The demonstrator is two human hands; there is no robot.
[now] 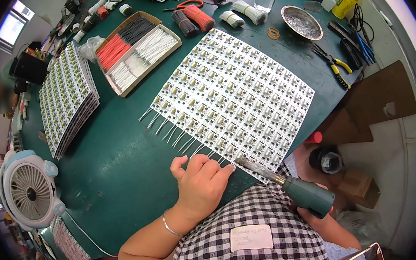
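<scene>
left hand (203,180) at near edge of white circuit board (237,97), cannot tell what its grip pinches; right hand (306,216) has grip wrapped round green soldering iron (308,195), tip at board.

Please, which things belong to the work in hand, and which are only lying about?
In use, it seems:
soldering iron in the right hand
circuit board sheet
white wires at its edge, near the left hand

Just lying about, probably:
fan
yellow bottle
pliers
scissors
</scene>
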